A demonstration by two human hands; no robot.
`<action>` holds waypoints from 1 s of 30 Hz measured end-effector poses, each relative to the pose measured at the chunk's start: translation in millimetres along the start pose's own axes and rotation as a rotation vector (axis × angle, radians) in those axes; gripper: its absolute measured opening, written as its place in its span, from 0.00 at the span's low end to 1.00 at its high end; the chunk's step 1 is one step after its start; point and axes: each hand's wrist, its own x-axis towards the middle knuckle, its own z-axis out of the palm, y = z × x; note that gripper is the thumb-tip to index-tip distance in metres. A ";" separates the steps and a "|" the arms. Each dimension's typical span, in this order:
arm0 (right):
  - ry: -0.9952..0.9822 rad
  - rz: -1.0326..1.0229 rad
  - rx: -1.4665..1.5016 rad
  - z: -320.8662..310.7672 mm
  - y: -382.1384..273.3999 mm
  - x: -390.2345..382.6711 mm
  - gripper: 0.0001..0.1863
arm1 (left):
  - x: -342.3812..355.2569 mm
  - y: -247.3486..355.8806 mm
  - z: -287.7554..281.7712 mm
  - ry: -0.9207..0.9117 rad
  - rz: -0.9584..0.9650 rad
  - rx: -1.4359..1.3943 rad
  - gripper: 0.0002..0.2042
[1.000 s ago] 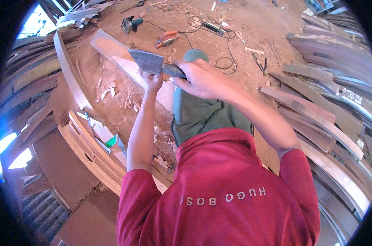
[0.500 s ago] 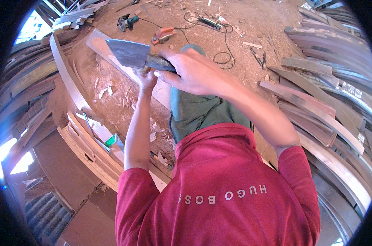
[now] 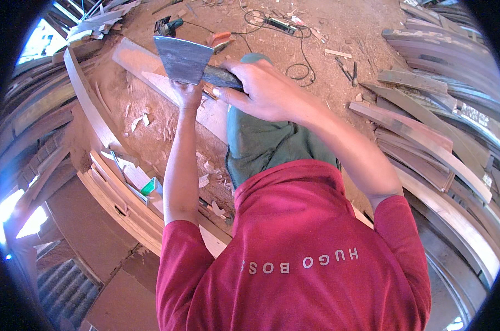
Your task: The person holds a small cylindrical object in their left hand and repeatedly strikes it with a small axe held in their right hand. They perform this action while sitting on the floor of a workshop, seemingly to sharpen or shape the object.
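Note:
My right hand [image 3: 255,85] is closed around the dark shaft of a broad-bladed hand tool [image 3: 185,59]. Its flared grey metal blade points away to the upper left, flat face toward me. Whether it is a hatchet or an adze cannot be told. Just under the blade, my left hand [image 3: 188,94] is curled, its fingers mostly hidden, and what it grips does not show. A bit of orange-brown wood [image 3: 210,90] shows between the two hands. Beneath them a pale plank [image 3: 208,122] slants across the ground, partly behind my left forearm.
Wood shavings [image 3: 142,121] litter the brown ground. Farther off lie a corded orange power tool [image 3: 222,39], a dark green power tool [image 3: 167,25], and pliers-like tools [image 3: 349,71]. Curved timbers are stacked at right [image 3: 421,132] and left [image 3: 90,105]; a green object [image 3: 149,186] rests by lower-left boards.
The blade has risen and shifted slightly right, turning its face more toward me. My left hand has moved up and a little left with it; my right hand keeps its grip.

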 end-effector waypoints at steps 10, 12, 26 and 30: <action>0.044 0.030 0.014 0.3 3.4 -2.4 0.16 | -10.4 9.8 3.2 -0.171 0.016 -0.025 0.11; 0.047 0.019 0.027 1.4 4.7 -2.5 0.16 | -8.5 10.8 3.5 -0.172 0.036 0.017 0.11; 0.039 -0.025 0.031 -1.1 -1.4 0.5 0.15 | -14.5 27.5 5.3 -0.049 0.172 -0.038 0.07; 0.038 -0.036 0.055 -3.0 -8.6 0.3 0.16 | -19.2 32.7 5.7 -0.074 0.228 0.026 0.09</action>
